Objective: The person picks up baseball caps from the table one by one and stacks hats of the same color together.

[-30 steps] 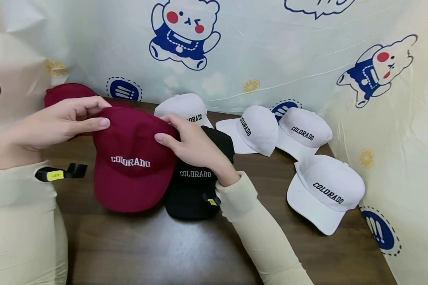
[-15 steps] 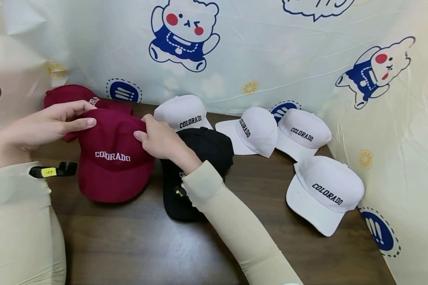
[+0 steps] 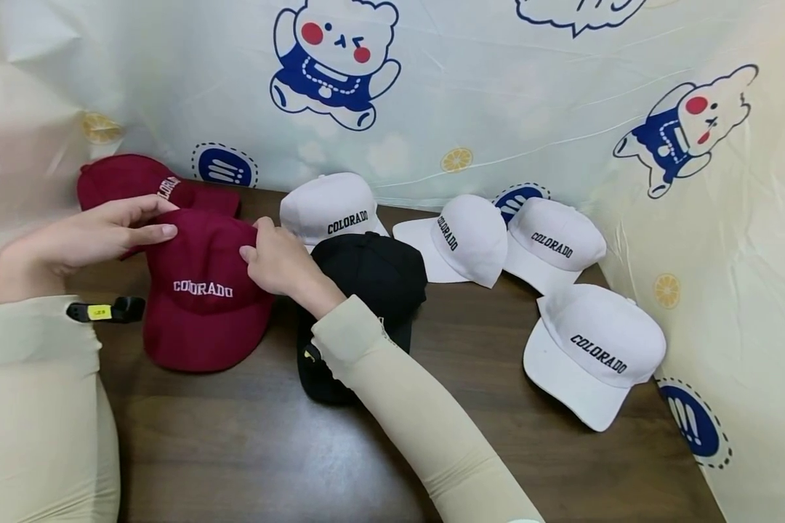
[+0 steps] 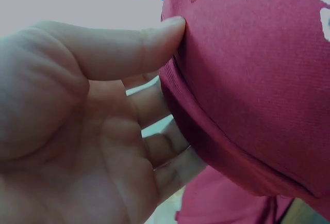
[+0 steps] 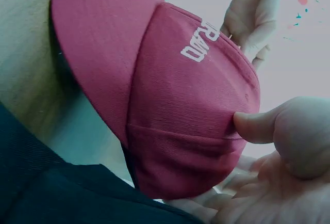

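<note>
A maroon cap (image 3: 206, 312) with white COLORADO lettering faces forward on the left part of the table. My left hand (image 3: 105, 232) pinches its left side; in the left wrist view the thumb (image 4: 139, 48) lies on the outside, fingers behind the edge. On the cap's right side my right hand (image 3: 284, 258) grips the crown, and the right wrist view shows that thumb (image 5: 258, 127) pressing the cloth. Close behind sits a second maroon cap (image 3: 127, 181), partly covered by my left hand and the first cap. A black cap (image 3: 373, 269) lies to the right, partly hidden under my right forearm.
Behind the black cap is a white cap (image 3: 330, 207). More white caps stand to the right: one (image 3: 474, 236) turned sideways, one (image 3: 556, 240) beside it, one (image 3: 598, 345) nearer the front. A printed curtain (image 3: 458, 87) closes off the wooden table (image 3: 268, 450) at back and right.
The held maroon cap has moved left, away from the black cap, with both hands on it. Over the last half second it has shifted only slightly.
</note>
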Demonstrator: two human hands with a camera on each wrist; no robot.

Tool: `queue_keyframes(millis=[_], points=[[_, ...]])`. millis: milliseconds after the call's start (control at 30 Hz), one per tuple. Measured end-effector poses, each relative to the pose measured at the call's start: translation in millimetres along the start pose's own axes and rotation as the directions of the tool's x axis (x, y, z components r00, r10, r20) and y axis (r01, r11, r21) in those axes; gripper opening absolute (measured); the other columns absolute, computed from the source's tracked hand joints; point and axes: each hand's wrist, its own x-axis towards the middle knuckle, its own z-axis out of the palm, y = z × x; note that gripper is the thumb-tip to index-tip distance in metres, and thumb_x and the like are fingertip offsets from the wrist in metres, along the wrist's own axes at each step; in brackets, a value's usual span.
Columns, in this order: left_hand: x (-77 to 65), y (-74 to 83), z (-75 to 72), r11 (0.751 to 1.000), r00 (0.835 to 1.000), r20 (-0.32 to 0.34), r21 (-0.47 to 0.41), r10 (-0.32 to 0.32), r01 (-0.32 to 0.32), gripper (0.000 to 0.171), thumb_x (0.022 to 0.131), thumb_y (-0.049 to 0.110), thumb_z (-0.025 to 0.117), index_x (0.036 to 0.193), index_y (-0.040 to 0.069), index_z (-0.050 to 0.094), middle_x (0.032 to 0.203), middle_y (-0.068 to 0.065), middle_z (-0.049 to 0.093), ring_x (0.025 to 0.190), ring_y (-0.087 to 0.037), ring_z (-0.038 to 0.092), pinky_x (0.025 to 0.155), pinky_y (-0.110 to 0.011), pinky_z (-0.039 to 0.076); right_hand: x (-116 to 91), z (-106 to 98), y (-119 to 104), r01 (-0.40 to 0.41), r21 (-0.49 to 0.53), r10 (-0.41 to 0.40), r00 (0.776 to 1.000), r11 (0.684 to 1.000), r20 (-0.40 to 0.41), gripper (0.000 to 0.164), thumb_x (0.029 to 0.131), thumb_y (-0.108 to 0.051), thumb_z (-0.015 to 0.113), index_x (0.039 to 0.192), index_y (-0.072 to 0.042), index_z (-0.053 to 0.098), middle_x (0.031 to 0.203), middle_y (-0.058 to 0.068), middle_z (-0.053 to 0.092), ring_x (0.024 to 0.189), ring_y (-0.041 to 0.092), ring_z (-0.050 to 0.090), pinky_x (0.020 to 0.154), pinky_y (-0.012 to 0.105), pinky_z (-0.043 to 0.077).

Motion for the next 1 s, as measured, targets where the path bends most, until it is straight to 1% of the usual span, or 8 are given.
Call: queue_keyframes(millis=[133,300,400,533,633,800,867,1000], points=[[1.6,-9.6,1.9,0.998,0.999,-0.014,0.027,-0.048,0.049,0.024,0.101,0.018,0.051,0.121,0.006,0.049,0.098,-0.01,0.054,0.09,-0.013,0.048,0.069,-0.024,0.041,0,6,1,0.001,-0.049,-0.001,1.0,0.999,0.001,0.045,0.098,-0.032,0.052,0.138,-0.014,0.04,0.121,-0.002,0.053,0.109,0.007,0.046,0.086,0.02,0.041],[7.7,-12.4,3.2,0.993,0.996,-0.026,0.078,-0.09,0.092,0.029,0.101,0.021,0.051,0.125,0.006,0.046,0.102,-0.01,0.055,0.091,-0.01,0.049,0.072,-0.022,0.042,-1,8,2,0.013,-0.127,-0.008,0.999,0.992,0.035,0.053,0.099,-0.032,0.051,0.145,-0.015,0.033,0.135,-0.001,0.044,0.122,0.009,0.039,0.098,0.02,0.035],[12.2,-13.4,4.4,0.989,0.994,-0.016,0.098,-0.107,0.108,0.033,0.101,0.022,0.05,0.128,0.004,0.044,0.106,-0.011,0.054,0.091,-0.007,0.049,0.074,-0.021,0.043,-1,7,2,0.025,-0.163,-0.014,0.998,0.986,0.067,0.054,0.099,-0.033,0.05,0.146,-0.014,0.032,0.139,-0.001,0.042,0.124,0.009,0.039,0.1,0.02,0.033],[14.9,-16.9,6.0,0.986,0.991,0.008,0.107,-0.132,0.131,0.038,0.102,0.022,0.048,0.133,0.002,0.04,0.115,-0.014,0.052,0.092,-0.001,0.046,0.076,-0.017,0.041,0,8,2,0.041,-0.197,-0.021,0.995,0.98,0.101,0.051,0.099,-0.034,0.05,0.144,-0.015,0.037,0.138,-0.001,0.043,0.123,0.009,0.039,0.099,0.021,0.033],[15.9,-19.3,7.1,0.983,0.988,0.027,0.101,-0.154,0.151,0.043,0.102,0.024,0.047,0.137,0.002,0.036,0.123,-0.018,0.049,0.098,-0.004,0.046,0.079,-0.017,0.039,0,8,3,0.053,-0.209,-0.03,0.993,0.977,0.111,0.051,0.098,-0.035,0.051,0.144,-0.015,0.038,0.137,-0.002,0.043,0.124,0.008,0.038,0.1,0.02,0.032],[16.4,-21.7,6.7,0.984,0.987,0.041,0.094,-0.157,0.152,0.049,0.102,0.028,0.046,0.142,0.004,0.031,0.132,-0.022,0.043,0.112,-0.023,0.042,0.081,-0.02,0.041,-4,2,6,0.09,-0.161,-0.076,0.993,0.983,0.091,0.055,0.098,-0.034,0.052,0.146,-0.014,0.035,0.138,-0.003,0.044,0.125,0.006,0.037,0.1,0.018,0.032],[16.2,-22.9,5.4,0.986,0.988,0.03,0.085,-0.149,0.146,0.049,0.102,0.029,0.046,0.143,0.005,0.031,0.134,-0.021,0.041,0.112,-0.02,0.042,0.08,-0.017,0.042,-7,-4,9,0.124,-0.113,-0.117,0.991,0.986,0.069,0.054,0.098,-0.032,0.053,0.145,-0.014,0.036,0.137,-0.003,0.046,0.123,0.006,0.039,0.098,0.018,0.034],[15.5,-25.6,2.1,0.989,0.989,-0.047,0.05,-0.138,0.14,0.048,0.102,0.033,0.047,0.142,0.01,0.034,0.133,-0.017,0.042,0.102,-0.001,0.045,0.076,-0.011,0.041,-16,-22,18,0.197,-0.007,-0.197,0.98,0.98,0.016,0.051,0.098,-0.029,0.053,0.145,-0.014,0.038,0.138,-0.003,0.046,0.123,0.005,0.04,0.098,0.019,0.034]])
